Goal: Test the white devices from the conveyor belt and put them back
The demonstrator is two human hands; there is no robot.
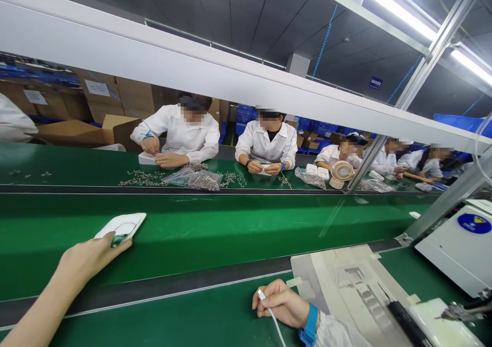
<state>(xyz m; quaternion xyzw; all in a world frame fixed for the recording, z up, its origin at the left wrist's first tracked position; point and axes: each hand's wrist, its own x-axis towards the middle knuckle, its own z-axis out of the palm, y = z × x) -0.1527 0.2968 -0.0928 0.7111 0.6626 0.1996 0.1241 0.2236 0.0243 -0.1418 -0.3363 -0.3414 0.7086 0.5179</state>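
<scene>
At eight o'clock, the left hand (92, 256) grips a white casing (125, 225) by its edge over the conveyor belt (230, 229) — probably so the circuit board (118, 240) faces upward. At five, the right hand (283, 304) pinches a cable plug (262, 294) — its tip free.

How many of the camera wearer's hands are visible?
2: left hand over the green belt, holding a white casing; right hand, bottom centre, holding a white cable plug.

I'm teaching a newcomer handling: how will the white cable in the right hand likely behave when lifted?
The white cable is probably floppy: it looks thin and curves below the right hand. Being so slim, it is likely light too. Its plug looks straight-sided and stiffer, so should hold its shape.
</scene>
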